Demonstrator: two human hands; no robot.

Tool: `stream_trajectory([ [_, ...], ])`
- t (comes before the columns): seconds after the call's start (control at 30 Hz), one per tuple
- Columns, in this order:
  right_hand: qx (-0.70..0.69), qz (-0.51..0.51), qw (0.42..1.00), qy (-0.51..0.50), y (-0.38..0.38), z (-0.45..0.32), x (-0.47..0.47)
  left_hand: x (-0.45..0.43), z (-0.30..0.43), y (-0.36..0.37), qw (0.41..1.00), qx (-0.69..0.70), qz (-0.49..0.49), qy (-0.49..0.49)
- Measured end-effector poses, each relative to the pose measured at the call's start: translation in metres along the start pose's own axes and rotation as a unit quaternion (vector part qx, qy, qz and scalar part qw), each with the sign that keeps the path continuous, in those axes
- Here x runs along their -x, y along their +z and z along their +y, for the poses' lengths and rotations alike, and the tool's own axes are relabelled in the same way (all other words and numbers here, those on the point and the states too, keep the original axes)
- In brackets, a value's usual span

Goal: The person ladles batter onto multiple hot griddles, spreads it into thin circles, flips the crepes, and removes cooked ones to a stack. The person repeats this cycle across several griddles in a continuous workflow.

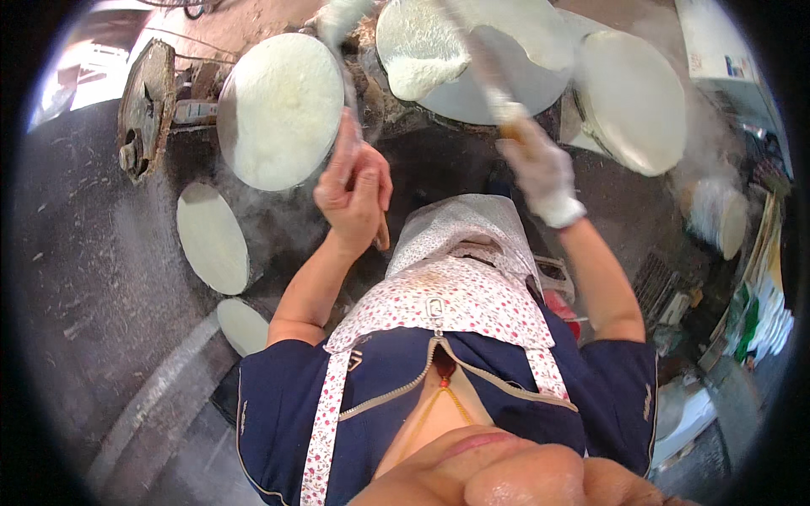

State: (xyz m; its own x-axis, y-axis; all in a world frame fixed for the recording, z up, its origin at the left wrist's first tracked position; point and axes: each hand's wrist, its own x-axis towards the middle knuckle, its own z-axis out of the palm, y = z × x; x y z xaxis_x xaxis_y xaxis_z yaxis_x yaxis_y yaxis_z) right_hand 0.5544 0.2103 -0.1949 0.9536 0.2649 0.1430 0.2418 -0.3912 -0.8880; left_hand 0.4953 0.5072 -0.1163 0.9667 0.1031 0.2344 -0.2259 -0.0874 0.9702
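My bare left hand is closed around a long-handled tool; its wooden end shows below the fist, and its far end is a white blur. It is beside a round griddle covered with a pale sheet of batter. In a white glove, my right hand grips a long spatula-like tool, blurred by motion, over the middle griddle. Pale dough covers part of that griddle, leaving grey metal exposed.
Another griddle with a pale sheet stands at right. A thick round lid stands on edge at left. Below it are two pale discs, one larger and one smaller. A white box sits at upper right. Steam blurs parts of the view.
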Motion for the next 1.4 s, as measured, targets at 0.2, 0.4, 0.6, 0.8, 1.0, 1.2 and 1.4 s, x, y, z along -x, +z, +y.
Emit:
stream_trajectory([
  [0.2, 0.102, -0.008, 0.985, 0.142, 0.215, -0.023, -0.051, 0.011, 0.034, -0.053, 0.992, 0.123, 0.015, 0.032],
  [0.4, -0.095, 0.114, 0.919, 0.366, 0.124, -0.05, -0.007, 0.073, 0.015, -0.116, 0.992, 0.086, 0.049, -0.079],
  [0.6, 0.021, 0.113, 0.959, 0.26, 0.227, -0.034, -0.05, 0.095, 0.013, -0.139, 0.984, 0.064, 0.054, -0.159],
  [0.8, 0.008, 0.152, 0.939, 0.308, 0.198, -0.006, -0.009, 0.113, -0.009, -0.156, 0.986, 0.069, -0.002, -0.15],
  [1.0, -0.273, 0.203, 0.873, 0.348, 0.215, -0.05, -0.021, 0.111, -0.009, -0.159, 0.984, 0.069, -0.018, -0.163],
  [1.2, 0.011, 0.233, 0.962, 0.143, 0.211, 0.018, 0.012, 0.097, -0.011, -0.148, 0.98, 0.067, -0.04, -0.185],
  [1.4, -0.315, 0.216, 0.845, 0.373, 0.165, -0.045, 0.019, 0.093, -0.012, -0.138, 0.974, 0.066, -0.052, -0.211],
])
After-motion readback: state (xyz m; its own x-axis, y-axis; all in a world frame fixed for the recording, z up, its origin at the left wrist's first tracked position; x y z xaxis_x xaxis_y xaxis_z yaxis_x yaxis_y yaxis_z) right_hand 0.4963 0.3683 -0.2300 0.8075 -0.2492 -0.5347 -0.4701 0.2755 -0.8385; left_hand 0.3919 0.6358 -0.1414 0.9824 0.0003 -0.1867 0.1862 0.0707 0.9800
